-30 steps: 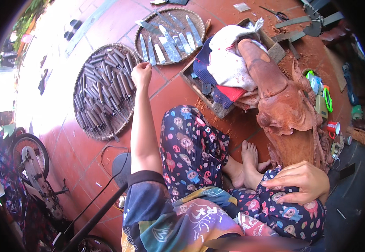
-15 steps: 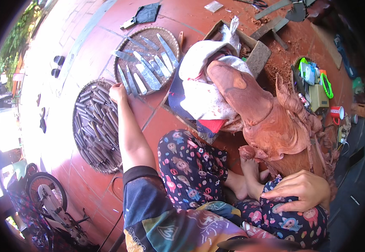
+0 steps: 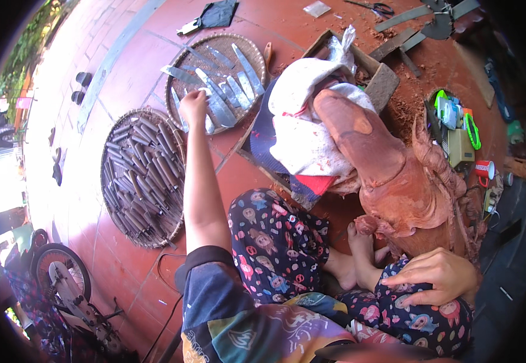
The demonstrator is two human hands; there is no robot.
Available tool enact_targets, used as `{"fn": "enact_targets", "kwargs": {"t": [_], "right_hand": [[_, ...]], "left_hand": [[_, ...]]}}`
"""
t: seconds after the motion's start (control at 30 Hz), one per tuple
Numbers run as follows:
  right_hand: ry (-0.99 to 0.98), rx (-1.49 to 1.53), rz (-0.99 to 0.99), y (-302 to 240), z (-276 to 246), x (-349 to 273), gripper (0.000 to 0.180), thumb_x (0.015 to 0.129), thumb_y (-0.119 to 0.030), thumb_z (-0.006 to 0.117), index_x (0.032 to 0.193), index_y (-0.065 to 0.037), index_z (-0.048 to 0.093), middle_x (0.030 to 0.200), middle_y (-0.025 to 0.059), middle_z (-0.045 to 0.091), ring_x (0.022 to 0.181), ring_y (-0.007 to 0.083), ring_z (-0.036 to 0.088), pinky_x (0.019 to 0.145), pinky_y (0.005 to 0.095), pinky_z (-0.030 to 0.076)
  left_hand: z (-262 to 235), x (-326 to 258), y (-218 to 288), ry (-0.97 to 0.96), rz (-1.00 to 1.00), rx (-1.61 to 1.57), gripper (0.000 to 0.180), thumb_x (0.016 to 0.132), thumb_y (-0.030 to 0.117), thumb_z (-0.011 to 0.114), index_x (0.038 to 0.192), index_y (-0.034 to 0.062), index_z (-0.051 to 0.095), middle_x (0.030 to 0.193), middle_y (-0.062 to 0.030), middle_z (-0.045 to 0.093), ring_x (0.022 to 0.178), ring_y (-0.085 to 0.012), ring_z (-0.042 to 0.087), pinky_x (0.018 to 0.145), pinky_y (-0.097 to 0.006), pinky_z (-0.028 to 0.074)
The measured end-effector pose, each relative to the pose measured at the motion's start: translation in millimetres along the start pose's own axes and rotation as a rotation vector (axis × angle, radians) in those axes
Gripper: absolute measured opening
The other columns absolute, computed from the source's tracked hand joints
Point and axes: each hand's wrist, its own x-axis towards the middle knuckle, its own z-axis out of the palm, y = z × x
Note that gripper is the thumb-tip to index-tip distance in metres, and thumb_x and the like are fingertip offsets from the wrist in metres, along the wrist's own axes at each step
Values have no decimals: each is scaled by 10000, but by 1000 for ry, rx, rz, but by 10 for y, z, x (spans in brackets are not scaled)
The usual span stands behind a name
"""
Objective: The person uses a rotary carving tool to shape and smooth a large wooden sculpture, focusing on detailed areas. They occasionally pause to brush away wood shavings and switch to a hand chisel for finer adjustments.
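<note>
My left hand [image 3: 194, 107] reaches over the near left part of a round woven tray [image 3: 257, 60] that holds several flat silvery metal blades [image 3: 246, 68]. Its fingers are curled closed at the blades, with a small pale end by the fingertips; what they hold is mostly hidden. My right hand [image 3: 438, 276] lies flat on my right thigh with its fingers apart, holding nothing. Before me leans a large reddish-brown wood carving [image 3: 390, 175], one end propped on a white cloth [image 3: 299, 142].
Left of the tray is a round basket [image 3: 182, 199] packed with dark-handled carving tools [image 3: 148, 169]. A wooden box [image 3: 381, 85] stands beyond the cloth, with wood chips around it. At the right are a red mug [image 3: 484, 170] and small items; a bicycle [image 3: 72, 287] is at lower left.
My left hand has moved from the edge of the tool basket, up and right, onto the tray of blades. My right hand stays on my thigh. The view has shifted slightly.
</note>
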Motion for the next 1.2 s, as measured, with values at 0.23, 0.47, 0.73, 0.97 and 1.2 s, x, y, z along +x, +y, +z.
{"fn": "enact_targets", "kwargs": {"t": [0.23,0.47,0.73,0.97,1.2], "right_hand": [[-30,46,-121,140,-16,24,467,875,-231,700,1258,14,594,945,196,678,841,359,658,736,428,526],[148,42,-193,78,38,-279,369,886,-176,652,1171,52,598,933,201,679,882,382,650,765,450,523],[1254,-721,-414,-275,377,807,455,853,-217,622,1207,69,607,943,103,658,942,264,618,729,393,531],[416,-420,-422,-336,415,811,231,831,-225,582,906,-6,584,806,133,613,739,243,597,721,373,478],[631,-257,-498,-198,433,922,260,717,-255,634,594,-31,586,540,139,595,527,319,631,630,513,466]], "left_hand": [[1084,255,-113,-281,312,528,547,771,534,718,908,7,765,809,-228,717,808,-305,730,750,-433,542],[264,-149,675,-302,179,-242,413,849,282,664,1102,-42,700,971,-160,716,944,-237,668,821,-368,521],[-647,-2150,1747,-516,376,-605,411,852,276,668,1114,-40,690,984,-156,710,952,-232,664,826,-366,519],[-176,-3292,2164,-952,517,-537,410,855,270,671,1125,-38,682,995,-153,705,959,-228,660,831,-363,517],[-80,-3442,2200,-1035,561,-463,409,859,265,675,1135,-37,673,1006,-151,700,966,-223,656,836,-361,515]]}}
